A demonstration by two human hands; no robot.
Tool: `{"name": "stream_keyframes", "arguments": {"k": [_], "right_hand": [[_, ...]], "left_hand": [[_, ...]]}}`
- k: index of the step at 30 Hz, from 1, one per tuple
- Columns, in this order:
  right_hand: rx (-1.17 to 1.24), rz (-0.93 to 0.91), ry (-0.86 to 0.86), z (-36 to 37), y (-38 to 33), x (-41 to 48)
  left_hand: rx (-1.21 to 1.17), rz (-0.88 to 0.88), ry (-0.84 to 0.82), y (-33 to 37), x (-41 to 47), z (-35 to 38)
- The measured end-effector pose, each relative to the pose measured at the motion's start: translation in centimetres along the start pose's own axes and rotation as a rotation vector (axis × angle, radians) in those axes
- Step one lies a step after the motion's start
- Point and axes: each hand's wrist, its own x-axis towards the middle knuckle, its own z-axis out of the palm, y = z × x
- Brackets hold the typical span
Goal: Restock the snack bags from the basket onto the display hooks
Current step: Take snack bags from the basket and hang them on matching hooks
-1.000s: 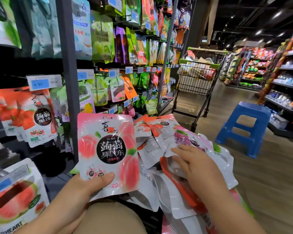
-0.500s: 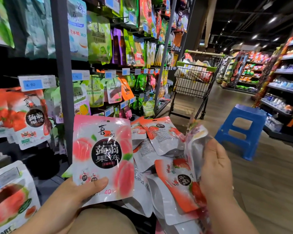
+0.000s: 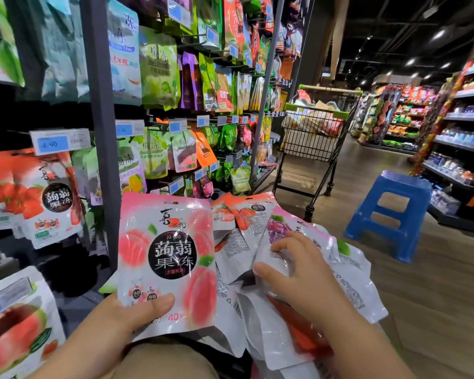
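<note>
My left hand (image 3: 126, 321) holds a pink peach jelly bag (image 3: 167, 258) upright by its bottom edge, thumb on the front. To its right lies a loose pile of snack bags (image 3: 238, 250), strawberry, grape and white-backed ones; the basket under them is hidden. My right hand (image 3: 301, 277) rests on the pile with fingers curled over a white bag (image 3: 274, 258). Orange strawberry bags (image 3: 47, 203) hang on display hooks at the left, under a price tag (image 3: 58, 142).
A grey upright post (image 3: 101, 132) stands just behind the peach bag. More hanging snack bags (image 3: 159, 67) fill the racks. A shopping cart (image 3: 312, 132) and a blue plastic stool (image 3: 391, 214) stand on the wooden aisle floor to the right. A watermelon bag (image 3: 14, 332) hangs lower left.
My right hand, which had lifted a bag up off the pile, has come back down onto the pile and now grasps a white bag. The left hand keeps the peach bag steady.
</note>
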Motion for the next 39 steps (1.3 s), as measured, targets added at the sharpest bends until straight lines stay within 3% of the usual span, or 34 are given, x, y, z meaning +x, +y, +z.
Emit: {"name": "stream_keyframes", "arguments": {"k": [4, 11, 19, 29, 35, 39], "right_hand": [[-0.004, 0.098, 0.128, 0.3, 0.0, 0.7], [-0.236, 0.298, -0.158, 0.3, -2.4, 2.8], [-0.362, 0.358, -0.18, 1.8, -3.7, 3.6], [-0.115, 0.216, -0.026, 0.4, -3.8, 2.2], [0.238, 0.158, 0.129, -0.8, -2.4, 1.2], [0.564, 0.196, 0.121, -2.2, -1.2, 1.0]], "left_hand": [[-0.012, -0.012, -0.012, 0.3, 0.0, 0.0], [-0.048, 0.006, 0.023, -0.2, -0.2, 0.5], [-0.073, -0.014, 0.0, -0.3, -0.3, -0.1], [-0.141, 0.0, -0.015, 0.2, -0.8, 0.1], [-0.142, 0.001, -0.046, 0.3, -1.1, 0.0], [-0.142, 0.002, -0.058, 0.2, -0.9, 0.0]]}}
